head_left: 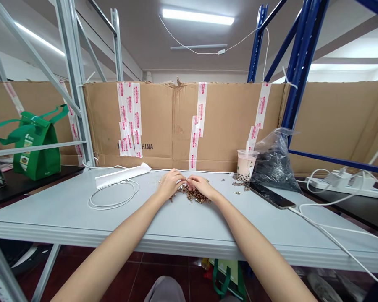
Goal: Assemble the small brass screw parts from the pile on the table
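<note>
Hardware (199, 197), brass-coloured, heaped by left hand (170, 184) and right hand (203, 187), fingers curled nearly together (held piece, if any, indiscernible); working low should limit stray drops.

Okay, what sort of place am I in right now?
Probably a makeshift workstation in a workshop or storeroom: a pile of small metallic-looking parts lies on the grey worktop, a blue rack frame rises at right, and a taped cardboard panel closes off the back.

Metal pieces (198, 196) lie on table (189, 230); phone (271, 196) right; cable (103, 207) left.
</note>
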The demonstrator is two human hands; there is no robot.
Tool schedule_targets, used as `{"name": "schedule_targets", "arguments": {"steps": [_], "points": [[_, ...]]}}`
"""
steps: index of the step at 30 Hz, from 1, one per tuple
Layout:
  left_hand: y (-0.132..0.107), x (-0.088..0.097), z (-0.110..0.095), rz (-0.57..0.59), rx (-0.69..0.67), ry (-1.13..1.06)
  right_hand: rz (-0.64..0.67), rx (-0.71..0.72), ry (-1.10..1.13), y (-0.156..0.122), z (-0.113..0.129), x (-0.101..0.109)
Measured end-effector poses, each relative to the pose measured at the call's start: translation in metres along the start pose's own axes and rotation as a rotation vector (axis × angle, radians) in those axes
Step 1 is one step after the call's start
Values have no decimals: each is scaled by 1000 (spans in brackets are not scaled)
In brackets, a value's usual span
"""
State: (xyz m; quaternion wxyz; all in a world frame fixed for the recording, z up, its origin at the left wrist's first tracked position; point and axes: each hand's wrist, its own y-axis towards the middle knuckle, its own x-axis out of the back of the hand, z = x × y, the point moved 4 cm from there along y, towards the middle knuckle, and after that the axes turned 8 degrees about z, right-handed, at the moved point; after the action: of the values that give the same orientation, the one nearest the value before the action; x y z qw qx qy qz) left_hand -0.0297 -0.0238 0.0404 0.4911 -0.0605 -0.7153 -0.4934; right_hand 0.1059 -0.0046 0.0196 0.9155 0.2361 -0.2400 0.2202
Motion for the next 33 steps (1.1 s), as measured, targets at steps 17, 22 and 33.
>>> {"name": "schedule_targets", "arguments": {"steps": [17,22,33], "points": [[0,3,-6,-54,77,-32,-9,55,59,-1,5,-2],[1,1,-4,0,66,74,-77,67,-131,-3,9,-1],[1,0,-7,8,64,55,-26,67,-71,-5,13,-3]]}}
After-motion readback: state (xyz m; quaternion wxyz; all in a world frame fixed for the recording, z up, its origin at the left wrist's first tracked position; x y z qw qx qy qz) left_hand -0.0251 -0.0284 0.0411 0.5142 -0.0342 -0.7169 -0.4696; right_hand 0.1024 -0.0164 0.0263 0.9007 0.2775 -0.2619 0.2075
